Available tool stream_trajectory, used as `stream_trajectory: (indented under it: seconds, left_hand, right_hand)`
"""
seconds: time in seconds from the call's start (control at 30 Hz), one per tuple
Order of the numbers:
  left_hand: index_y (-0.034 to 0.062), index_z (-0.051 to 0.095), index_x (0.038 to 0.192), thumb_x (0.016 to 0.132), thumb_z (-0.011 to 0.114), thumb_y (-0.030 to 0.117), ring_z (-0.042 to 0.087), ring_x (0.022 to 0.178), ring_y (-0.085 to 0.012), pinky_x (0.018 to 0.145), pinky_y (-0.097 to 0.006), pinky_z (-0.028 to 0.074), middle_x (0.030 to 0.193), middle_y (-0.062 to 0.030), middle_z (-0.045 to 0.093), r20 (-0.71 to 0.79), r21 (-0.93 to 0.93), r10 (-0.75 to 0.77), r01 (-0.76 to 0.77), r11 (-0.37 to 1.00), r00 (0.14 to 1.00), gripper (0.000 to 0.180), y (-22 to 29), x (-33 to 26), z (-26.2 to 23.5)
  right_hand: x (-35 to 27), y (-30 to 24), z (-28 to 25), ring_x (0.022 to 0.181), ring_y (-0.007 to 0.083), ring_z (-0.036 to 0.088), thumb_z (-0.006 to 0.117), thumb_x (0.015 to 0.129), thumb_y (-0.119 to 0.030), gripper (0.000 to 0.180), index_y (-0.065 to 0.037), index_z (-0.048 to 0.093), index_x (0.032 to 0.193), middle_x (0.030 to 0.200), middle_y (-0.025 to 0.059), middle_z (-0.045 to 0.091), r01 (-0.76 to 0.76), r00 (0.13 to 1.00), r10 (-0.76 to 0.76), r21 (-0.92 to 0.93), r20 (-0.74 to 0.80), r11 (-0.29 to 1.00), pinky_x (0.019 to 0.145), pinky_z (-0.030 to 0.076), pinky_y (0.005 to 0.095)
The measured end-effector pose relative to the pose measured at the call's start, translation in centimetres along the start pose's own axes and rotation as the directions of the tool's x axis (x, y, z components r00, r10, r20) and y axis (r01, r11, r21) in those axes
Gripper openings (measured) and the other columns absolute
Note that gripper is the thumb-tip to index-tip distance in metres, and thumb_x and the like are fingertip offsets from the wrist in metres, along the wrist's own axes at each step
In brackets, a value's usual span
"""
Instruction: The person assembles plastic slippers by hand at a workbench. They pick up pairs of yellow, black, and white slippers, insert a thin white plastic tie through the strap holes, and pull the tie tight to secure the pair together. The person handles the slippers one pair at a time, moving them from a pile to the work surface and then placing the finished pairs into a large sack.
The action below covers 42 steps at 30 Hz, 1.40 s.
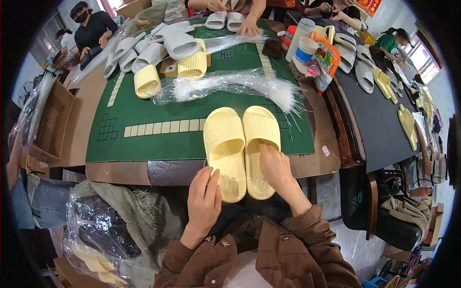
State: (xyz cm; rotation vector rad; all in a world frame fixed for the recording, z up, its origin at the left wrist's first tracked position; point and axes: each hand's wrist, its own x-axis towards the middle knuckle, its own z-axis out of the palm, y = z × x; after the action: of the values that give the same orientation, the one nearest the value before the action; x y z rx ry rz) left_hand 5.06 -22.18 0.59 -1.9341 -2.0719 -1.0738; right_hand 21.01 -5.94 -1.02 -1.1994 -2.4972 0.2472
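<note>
Seemingly working inside the right slide sandal (261,128) with curled right hand (277,168) (cannot tell if gripping) and half-open left hand (203,198) against the left slide sandal (230,169), needing steady support next.

Cardboard box (54,120), white bottle (300,36), orange packet (328,54)

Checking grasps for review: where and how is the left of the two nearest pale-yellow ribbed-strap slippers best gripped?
The left pale-yellow ribbed-strap slipper is probably best gripped by its outer heel rim, from the lower left: the open heel points toward the person, and the right pale-yellow slipper crowds its inner side.
</note>
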Motion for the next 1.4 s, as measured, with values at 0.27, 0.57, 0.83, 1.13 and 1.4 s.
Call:
stream_trajectory:
  seconds: [0.27,0.57,0.83,1.13,1.4]
  left_hand:
    - [-0.0102,0.042,0.132,0.086,0.065,0.024,0.045,0.124,-0.0421,0.105,-0.048,0.036,0.134,-0.0296,0.044,0.168,-0.088,0.060,-0.046,0.995,0.984,0.062,-0.1,2.1,3.5]
    - [-0.0095,0.052,0.112,0.090,0.060,0.041,0.058,0.095,-0.0450,0.086,-0.052,0.045,0.104,-0.0291,0.058,0.275,0.077,-0.143,0.127,0.989,0.951,0.056,-0.5,7.5,8.4]
    - [-0.0087,0.063,0.095,0.087,0.064,0.033,0.065,0.082,-0.0399,0.074,-0.047,0.052,0.087,-0.0272,0.065,0.350,0.032,-0.239,0.243,0.969,0.906,0.043,-0.2,8.9,9.6]
    - [-0.0080,0.063,0.092,0.089,0.060,0.033,0.065,0.079,-0.0394,0.071,-0.047,0.052,0.088,-0.0269,0.065,0.356,0.049,-0.247,0.247,0.968,0.901,0.042,-0.1,8.8,9.3]
    - [-0.0067,0.063,0.092,0.092,0.053,0.040,0.065,0.079,-0.0391,0.071,-0.048,0.053,0.090,-0.0268,0.065,0.358,0.027,-0.236,0.242,0.970,0.903,0.048,-0.5,8.5,9.6]
  right_hand:
    - [0.1,0.3,0.3,0.065,0.0358,0.066,0.053,0.082,-0.003,0.021,0.002,0.056,0.102,0.078,0.0172,0.064,0.026,1.000,-0.026,-0.038,0.006,0.999,0.055,0.054,0.0448]
    - [-0.1,0.5,0.2,0.066,0.0372,0.066,0.053,0.083,-0.004,0.026,0.001,0.054,0.109,0.083,0.0191,0.066,0.003,1.000,-0.004,0.029,0.012,1.000,0.057,0.055,0.0451]
    - [-0.3,0.5,0.4,0.074,0.0430,0.064,0.050,0.089,-0.006,0.025,0.001,0.052,0.113,0.088,0.0236,0.065,-0.038,0.997,0.063,0.403,-0.047,0.914,0.063,0.053,0.0487]
    - [-0.9,0.8,-3.0,0.076,0.0293,0.066,0.051,0.093,-0.011,0.024,0.000,0.060,0.112,0.090,0.0176,0.066,0.148,0.986,-0.073,0.573,-0.152,0.806,0.065,0.052,0.0373]
    - [7.5,1.9,-7.2,0.079,0.0226,0.064,0.056,0.093,-0.018,0.022,0.001,0.068,0.095,0.090,0.0128,0.068,0.136,0.973,0.010,0.604,-0.232,0.785,0.070,0.049,0.0328]
